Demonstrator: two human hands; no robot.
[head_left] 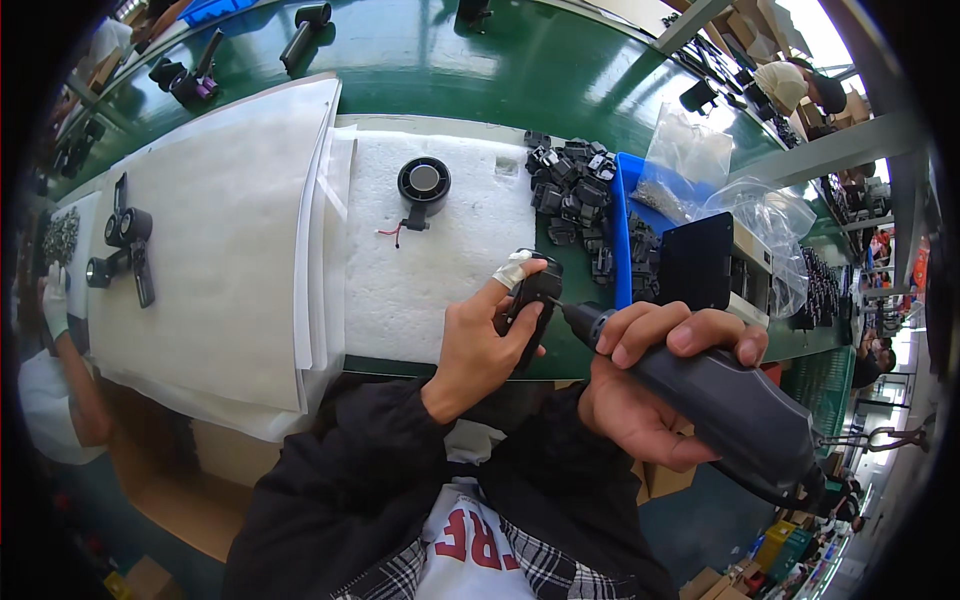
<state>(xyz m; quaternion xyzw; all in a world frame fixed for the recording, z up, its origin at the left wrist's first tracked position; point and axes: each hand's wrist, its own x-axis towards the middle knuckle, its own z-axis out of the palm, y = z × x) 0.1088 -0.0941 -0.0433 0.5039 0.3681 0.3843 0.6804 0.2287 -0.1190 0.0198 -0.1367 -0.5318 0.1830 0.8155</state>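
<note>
My left hand (488, 338), one finger wrapped in white tape, is closed around a black plastic housing (537, 288) near the front edge of the green bench. Wrapped round a dark grey electric screwdriver (715, 395), my right hand (650, 385) tilts its tip toward the housing's right side. The bit seems to touch the housing there, but a screw cannot be made out. Farther off, a round black fan motor unit (424, 182) with short red and black wires lies on a white foam sheet (400, 300).
Black plastic parts (572, 185) are heaped right of the foam, beside a blue bin (622, 230) holding bags and small parts. A black-panelled box (697, 262) stands to its right. Large white sheets (220, 230) cover the left, with black assemblies (130, 240). A co-worker's gloved hand (54, 300) is far left.
</note>
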